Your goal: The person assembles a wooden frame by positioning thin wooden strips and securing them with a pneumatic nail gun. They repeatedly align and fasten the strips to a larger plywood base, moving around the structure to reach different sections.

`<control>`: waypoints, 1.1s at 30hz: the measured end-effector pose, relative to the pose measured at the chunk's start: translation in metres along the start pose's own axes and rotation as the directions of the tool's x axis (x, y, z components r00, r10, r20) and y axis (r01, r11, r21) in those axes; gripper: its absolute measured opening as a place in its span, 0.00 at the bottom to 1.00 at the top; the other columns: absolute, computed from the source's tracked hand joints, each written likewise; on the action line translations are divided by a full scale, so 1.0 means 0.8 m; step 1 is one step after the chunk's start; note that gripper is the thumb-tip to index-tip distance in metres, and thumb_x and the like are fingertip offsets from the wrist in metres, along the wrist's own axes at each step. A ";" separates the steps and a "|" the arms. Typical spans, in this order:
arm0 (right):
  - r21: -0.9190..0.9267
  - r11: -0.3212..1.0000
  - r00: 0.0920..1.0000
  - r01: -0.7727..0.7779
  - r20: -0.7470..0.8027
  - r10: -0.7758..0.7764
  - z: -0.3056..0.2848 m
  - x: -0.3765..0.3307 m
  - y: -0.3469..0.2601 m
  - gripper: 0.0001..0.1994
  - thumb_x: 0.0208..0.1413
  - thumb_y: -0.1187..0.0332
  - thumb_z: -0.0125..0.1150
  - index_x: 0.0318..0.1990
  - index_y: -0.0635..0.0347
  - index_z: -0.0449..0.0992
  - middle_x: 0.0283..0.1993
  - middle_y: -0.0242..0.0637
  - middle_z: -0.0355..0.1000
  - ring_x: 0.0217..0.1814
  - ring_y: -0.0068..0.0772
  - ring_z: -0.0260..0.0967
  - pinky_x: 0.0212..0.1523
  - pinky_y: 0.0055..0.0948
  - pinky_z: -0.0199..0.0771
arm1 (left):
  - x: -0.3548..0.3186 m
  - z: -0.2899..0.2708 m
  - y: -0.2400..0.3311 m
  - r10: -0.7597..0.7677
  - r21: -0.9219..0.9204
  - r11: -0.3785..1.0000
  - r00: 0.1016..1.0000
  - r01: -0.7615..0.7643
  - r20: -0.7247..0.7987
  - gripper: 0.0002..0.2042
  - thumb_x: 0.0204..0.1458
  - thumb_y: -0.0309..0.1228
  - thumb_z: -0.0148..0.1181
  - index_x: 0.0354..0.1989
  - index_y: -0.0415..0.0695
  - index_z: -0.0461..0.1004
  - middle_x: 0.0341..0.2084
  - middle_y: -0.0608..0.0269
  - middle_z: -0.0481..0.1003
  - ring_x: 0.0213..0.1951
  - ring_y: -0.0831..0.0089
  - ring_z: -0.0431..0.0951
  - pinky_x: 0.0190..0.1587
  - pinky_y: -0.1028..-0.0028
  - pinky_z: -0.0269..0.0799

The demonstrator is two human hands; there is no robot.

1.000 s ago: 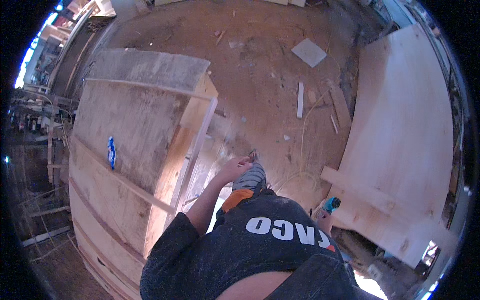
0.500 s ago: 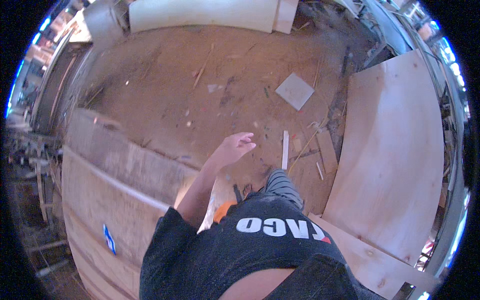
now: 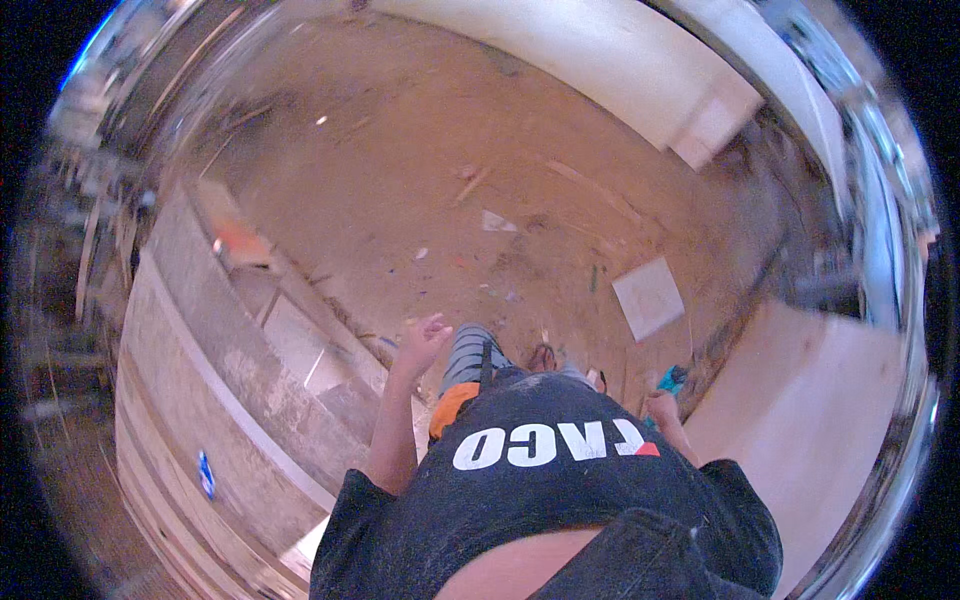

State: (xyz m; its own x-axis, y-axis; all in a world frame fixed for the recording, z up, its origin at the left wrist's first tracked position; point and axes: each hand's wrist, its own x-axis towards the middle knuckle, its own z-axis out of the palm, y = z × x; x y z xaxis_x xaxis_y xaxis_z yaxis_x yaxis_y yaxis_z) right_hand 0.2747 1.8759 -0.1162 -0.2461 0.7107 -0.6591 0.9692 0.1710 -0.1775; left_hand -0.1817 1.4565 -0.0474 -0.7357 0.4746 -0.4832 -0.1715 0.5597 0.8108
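My left hand (image 3: 425, 343) hangs out in front of my left hip, with its fingers loosely apart and nothing in them. In my right hand (image 3: 660, 407), low at my right side, is a small teal-and-dark tool (image 3: 673, 378); its exact kind is too small to make out. An orange item (image 3: 453, 408) shows at my left hip, close to my left forearm. Beyond my feet, a pale square panel piece (image 3: 649, 298) lies flat on the dusty brown floor (image 3: 400, 150).
Stacked wooden sheets (image 3: 230, 430) fill the left side, with a blue object (image 3: 206, 475) on them. A large plywood sheet (image 3: 800, 410) stands at right, and a long pale panel (image 3: 590, 60) lies at the far side. Scraps and a thin wood strip (image 3: 473, 186) litter the floor.
The view has swung left, moving floor things rightward. My right hand with the teal tool has come into view. My left hand has drawn back closer to my body, and an orange shape shows at left.
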 end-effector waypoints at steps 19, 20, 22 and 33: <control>-0.225 0.873 0.897 0.432 0.206 -0.391 -0.040 0.369 -0.709 0.17 0.54 0.60 0.66 0.48 0.58 0.80 0.41 0.37 0.79 0.43 0.35 0.75 0.46 0.37 0.75 | 0.496 -0.419 0.094 -0.054 0.045 0.996 0.926 0.076 -0.374 0.28 0.58 0.44 0.63 0.64 0.39 0.70 0.51 0.51 0.79 0.50 0.61 0.80 0.56 0.61 0.75; -0.219 0.869 0.890 0.444 0.219 -0.400 -0.036 0.380 -0.762 0.16 0.55 0.61 0.65 0.48 0.59 0.80 0.40 0.37 0.79 0.43 0.35 0.75 0.45 0.37 0.75 | 0.520 -0.430 0.069 -0.082 -0.014 0.996 0.904 0.084 -0.420 0.28 0.59 0.45 0.63 0.63 0.39 0.71 0.51 0.51 0.79 0.51 0.60 0.80 0.57 0.61 0.74; -0.219 0.849 0.867 0.480 0.266 -0.421 -0.026 0.416 -0.866 0.15 0.56 0.62 0.64 0.47 0.60 0.80 0.39 0.38 0.79 0.42 0.34 0.75 0.44 0.36 0.75 | 0.570 -0.453 0.011 -0.156 -0.112 0.987 0.851 0.115 -0.502 0.28 0.59 0.46 0.62 0.61 0.38 0.72 0.52 0.51 0.79 0.51 0.59 0.80 0.58 0.61 0.73; 0.089 0.736 0.740 0.671 -0.015 -0.672 -0.091 0.592 -1.357 0.11 0.60 0.67 0.58 0.44 0.64 0.80 0.35 0.42 0.79 0.37 0.31 0.75 0.39 0.34 0.74 | 0.844 -0.664 0.023 -0.280 -0.087 0.960 0.889 0.267 -0.362 0.26 0.59 0.49 0.61 0.56 0.39 0.76 0.50 0.49 0.79 0.51 0.56 0.80 0.56 0.60 0.73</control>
State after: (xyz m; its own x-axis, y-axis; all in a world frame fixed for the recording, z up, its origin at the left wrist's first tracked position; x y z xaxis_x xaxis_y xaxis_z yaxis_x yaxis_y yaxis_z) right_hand -0.8930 2.0770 -0.1825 -0.8335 0.4210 -0.3579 0.5475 0.5418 -0.6377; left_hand -1.0293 1.4262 -0.1833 -0.8432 0.0193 -0.5373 -0.4179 0.6050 0.6777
